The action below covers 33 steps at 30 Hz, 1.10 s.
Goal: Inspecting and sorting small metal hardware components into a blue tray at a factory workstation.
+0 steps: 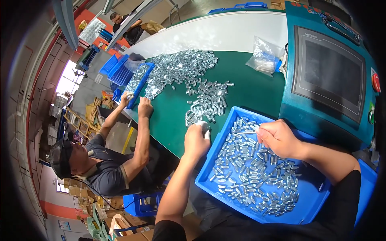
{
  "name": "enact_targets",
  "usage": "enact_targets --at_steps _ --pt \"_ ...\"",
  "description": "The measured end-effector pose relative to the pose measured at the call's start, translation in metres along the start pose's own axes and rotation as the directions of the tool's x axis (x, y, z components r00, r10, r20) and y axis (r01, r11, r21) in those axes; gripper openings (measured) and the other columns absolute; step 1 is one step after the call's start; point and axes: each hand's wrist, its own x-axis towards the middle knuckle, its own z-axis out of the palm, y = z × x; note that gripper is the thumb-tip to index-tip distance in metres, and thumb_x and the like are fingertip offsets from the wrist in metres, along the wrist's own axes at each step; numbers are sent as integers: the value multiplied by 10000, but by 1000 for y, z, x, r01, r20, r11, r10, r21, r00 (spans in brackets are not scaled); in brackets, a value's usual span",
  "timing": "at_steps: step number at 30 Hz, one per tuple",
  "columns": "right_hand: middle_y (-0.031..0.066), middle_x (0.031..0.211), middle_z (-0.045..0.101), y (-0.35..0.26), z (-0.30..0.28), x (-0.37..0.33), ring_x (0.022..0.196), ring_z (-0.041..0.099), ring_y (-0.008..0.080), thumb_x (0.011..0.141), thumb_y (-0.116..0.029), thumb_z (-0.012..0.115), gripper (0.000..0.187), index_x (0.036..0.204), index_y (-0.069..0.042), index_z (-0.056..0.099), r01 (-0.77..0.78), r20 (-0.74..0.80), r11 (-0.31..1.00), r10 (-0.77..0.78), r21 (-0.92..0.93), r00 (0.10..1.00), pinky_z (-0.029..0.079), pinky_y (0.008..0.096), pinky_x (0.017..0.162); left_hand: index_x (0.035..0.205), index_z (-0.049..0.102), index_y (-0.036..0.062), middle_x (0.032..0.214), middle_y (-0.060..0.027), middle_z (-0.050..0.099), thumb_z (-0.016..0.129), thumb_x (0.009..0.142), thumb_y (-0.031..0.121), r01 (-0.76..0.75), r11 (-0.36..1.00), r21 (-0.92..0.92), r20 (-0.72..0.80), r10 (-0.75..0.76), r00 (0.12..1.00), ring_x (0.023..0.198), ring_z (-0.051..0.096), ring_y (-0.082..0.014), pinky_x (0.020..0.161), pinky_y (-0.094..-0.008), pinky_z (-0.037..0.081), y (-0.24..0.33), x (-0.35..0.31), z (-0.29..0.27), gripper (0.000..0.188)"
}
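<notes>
The right hand (279, 138) pinches a slim metal rod (245, 132) above the blue plastic tray (309, 176), which holds loose, shiny, cylindrical metal parts (257, 180). The left hand (196, 141) curls at the near edge of a scattered heap (209, 98) of similar parts on the green table (249, 84); whether it grips one cannot be told. A teal machine (293, 102) stands at right; leftward, a co-worker (108, 168) sits before a cluttered workshop floor.

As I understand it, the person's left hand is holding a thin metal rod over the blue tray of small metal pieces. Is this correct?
Not quite: the head view shows the person's right hand, not the left, holding a thin metal rod over the blue tray of small metal pieces.
</notes>
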Motion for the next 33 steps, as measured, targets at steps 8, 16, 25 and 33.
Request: enact_targets --at_steps 8,16,25,33 --pt "45 585 585 1 -3 -3 518 550 107 1010 -169 479 361 719 0 610 -91 -26 990 94 111 995 437 279 523 1091 649 26 815 6 594 574 1001 155 296 414 -861 236 -190 953 748 540 -91 725 -247 438 81 -15 -18 174" --pt "94 578 598 -7 -3 0 530 576 160 972 -163 539 326 701 -8 634 -32 42 999 34 -31 999 454 324 547 1173 637 -9 961 -80 673 588 975 59 374 151 -915 369 -61 927 827 619 -137 779 -280 510 85 -31 1 214" --pt "130 562 544 5 0 0 498 547 197 955 -150 567 343 643 -9 563 58 67 995 -53 -80 996 415 352 510 1179 633 -3 972 -77 684 618 943 4 363 256 -896 377 10 926 838 645 -142 765 -280 531 91 -35 2 236" --pt "155 589 533 15 13 -10 545 572 347 917 -145 598 278 669 -27 553 187 121 961 -164 -203 979 440 428 530 1002 594 40 859 -37 668 671 914 16 454 156 -877 472 105 875 749 643 -119 658 -264 531 99 -36 7 119"
